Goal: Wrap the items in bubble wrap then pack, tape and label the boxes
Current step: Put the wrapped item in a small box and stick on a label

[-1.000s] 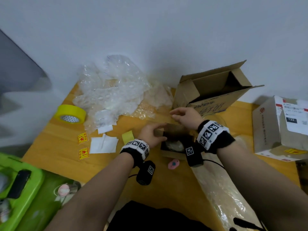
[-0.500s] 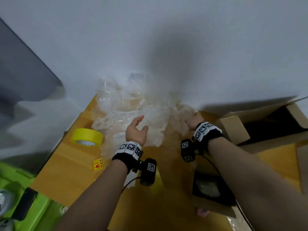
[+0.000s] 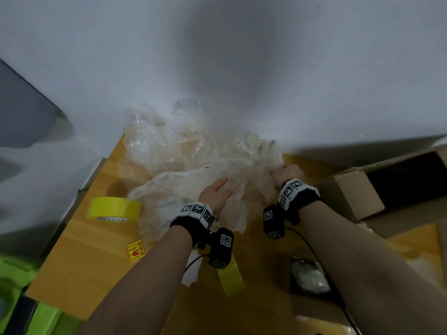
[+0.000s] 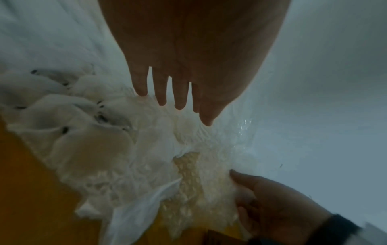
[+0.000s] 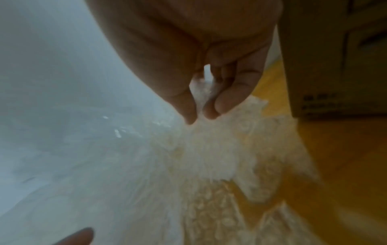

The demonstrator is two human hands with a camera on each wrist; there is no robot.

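A crumpled heap of clear bubble wrap (image 3: pixel 183 155) lies against the wall at the back of the wooden table (image 3: pixel 79 272). My right hand (image 3: pixel 285 171) grips the heap's right edge; in the right wrist view thumb and fingers (image 5: pixel 222 102) pinch a bunch of bubble wrap (image 5: pixel 209 149). My left hand (image 3: pixel 215 193) reaches over the heap with straight fingers (image 4: pixel 161 92) and holds nothing. A small open box (image 3: pixel 312 308) with a wrapped item (image 3: pixel 308 276) inside sits near my right forearm. A yellow tape roll (image 3: pixel 113 209) lies at the left.
A large open cardboard box (image 3: pixel 358 197) lies on its side at the right. A yellow warning label (image 3: pixel 136 251), white paper (image 3: pixel 191 272) and a yellow strip (image 3: pixel 231 279) lie under my left arm. A green bin (image 3: pixel 29 308) is at the lower left.
Both hands left the small box and reached back to the bubble wrap heap. My right hand has taken hold of its right edge; my left hand has moved over it.
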